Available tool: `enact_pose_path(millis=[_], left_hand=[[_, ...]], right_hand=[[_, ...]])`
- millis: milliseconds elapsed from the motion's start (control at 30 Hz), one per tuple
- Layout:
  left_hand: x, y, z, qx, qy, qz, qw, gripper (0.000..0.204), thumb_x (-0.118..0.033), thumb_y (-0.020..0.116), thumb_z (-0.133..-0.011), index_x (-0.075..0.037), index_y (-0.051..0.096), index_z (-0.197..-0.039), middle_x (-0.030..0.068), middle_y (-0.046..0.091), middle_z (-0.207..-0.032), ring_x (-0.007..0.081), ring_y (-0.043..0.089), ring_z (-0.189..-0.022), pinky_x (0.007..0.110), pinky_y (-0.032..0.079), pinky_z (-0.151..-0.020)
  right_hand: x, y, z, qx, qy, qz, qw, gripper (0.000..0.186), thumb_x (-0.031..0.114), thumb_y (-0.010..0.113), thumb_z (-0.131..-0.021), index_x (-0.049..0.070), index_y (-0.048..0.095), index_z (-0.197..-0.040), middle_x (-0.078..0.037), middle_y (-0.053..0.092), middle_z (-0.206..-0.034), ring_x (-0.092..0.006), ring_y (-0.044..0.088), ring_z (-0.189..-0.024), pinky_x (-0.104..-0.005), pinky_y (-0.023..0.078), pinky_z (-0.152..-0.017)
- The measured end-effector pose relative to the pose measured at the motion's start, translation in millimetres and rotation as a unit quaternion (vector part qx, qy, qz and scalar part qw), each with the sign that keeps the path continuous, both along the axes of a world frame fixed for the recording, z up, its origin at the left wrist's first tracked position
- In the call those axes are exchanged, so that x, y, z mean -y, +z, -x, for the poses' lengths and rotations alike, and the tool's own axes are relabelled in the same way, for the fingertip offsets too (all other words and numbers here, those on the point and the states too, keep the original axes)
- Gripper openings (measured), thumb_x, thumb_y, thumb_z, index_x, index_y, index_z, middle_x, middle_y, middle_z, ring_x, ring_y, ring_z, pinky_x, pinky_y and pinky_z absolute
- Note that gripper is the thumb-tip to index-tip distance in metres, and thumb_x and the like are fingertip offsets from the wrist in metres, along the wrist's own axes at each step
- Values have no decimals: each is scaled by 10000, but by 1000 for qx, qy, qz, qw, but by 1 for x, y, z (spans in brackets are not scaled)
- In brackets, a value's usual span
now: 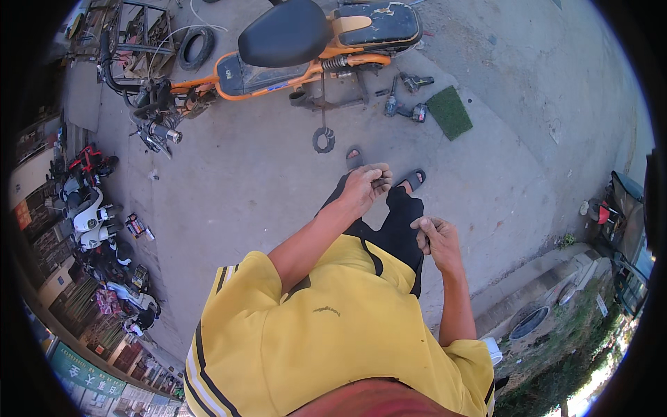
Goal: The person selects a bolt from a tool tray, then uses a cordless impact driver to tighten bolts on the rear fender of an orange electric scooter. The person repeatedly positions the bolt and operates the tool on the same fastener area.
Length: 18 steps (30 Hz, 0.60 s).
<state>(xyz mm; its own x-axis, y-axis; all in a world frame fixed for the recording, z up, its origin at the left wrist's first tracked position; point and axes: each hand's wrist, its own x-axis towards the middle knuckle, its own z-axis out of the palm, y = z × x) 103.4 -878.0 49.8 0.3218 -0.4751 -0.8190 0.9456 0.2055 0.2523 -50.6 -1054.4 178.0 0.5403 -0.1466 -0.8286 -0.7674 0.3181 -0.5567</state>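
Note:
My left hand [366, 189] is in front of my waist, its dusty fingers curled in; whatever they may hold is hidden. Lower and to the right, my right hand [440, 243] is also closed, thumb against the bent fingers, its inside out of sight. Neither hand touches the orange electric scooter [257, 90] standing beyond my feet, with its black seat [285, 33] and bare handlebar parts [165, 132]. On the ground between scooter and feet lies a dark ring-ended metal stand [324, 140]. Cordless power tools [415, 112] rest near the scooter's rear.
A green turf mat [449, 113] lies right of the tools. A loose tyre [196, 48] and a metal frame [142, 35] are at the far left. Parked scooters [90, 219] line the left side. A raised kerb [549, 288] with plants borders the right.

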Motion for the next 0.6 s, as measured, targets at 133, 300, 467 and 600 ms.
enact_pose_path(millis=[133,300,467,600], left_hand=[[6,-30,-8,-6,44,-63,997,223,-59,488,-1019,26,607,-1187,108,674,-1053,212,669,-959,351,570,-868],[0,-89,-10,-2,98,-127,987,212,-21,511,-1005,35,600,-1189,121,677,-1078,212,676,-973,341,578,-867],[10,-185,-6,58,77,-234,967,166,-23,523,-1010,27,629,-1129,103,680,-1020,160,663,-879,301,574,-801],[22,-315,-3,142,6,-349,926,162,-2,512,-1000,29,665,-1041,70,668,-947,122,633,-809,282,556,-753]], right_hand=[[20,-62,-17,7,-41,-46,998,292,262,568,-1057,-5,685,-1076,-38,668,-801,-75,582,-631,-229,452,-568],[67,-140,-65,30,31,-55,998,259,160,504,-1064,-27,648,-1170,-64,686,-935,-103,632,-750,-258,510,-693],[110,-239,-90,-9,150,-27,988,257,100,491,-1040,-54,636,-1186,-77,688,-947,-127,645,-770,-279,529,-718],[141,-340,-103,-14,223,22,974,269,72,475,-1025,-73,622,-1197,-100,693,-974,-139,650,-784,-295,535,-719]])
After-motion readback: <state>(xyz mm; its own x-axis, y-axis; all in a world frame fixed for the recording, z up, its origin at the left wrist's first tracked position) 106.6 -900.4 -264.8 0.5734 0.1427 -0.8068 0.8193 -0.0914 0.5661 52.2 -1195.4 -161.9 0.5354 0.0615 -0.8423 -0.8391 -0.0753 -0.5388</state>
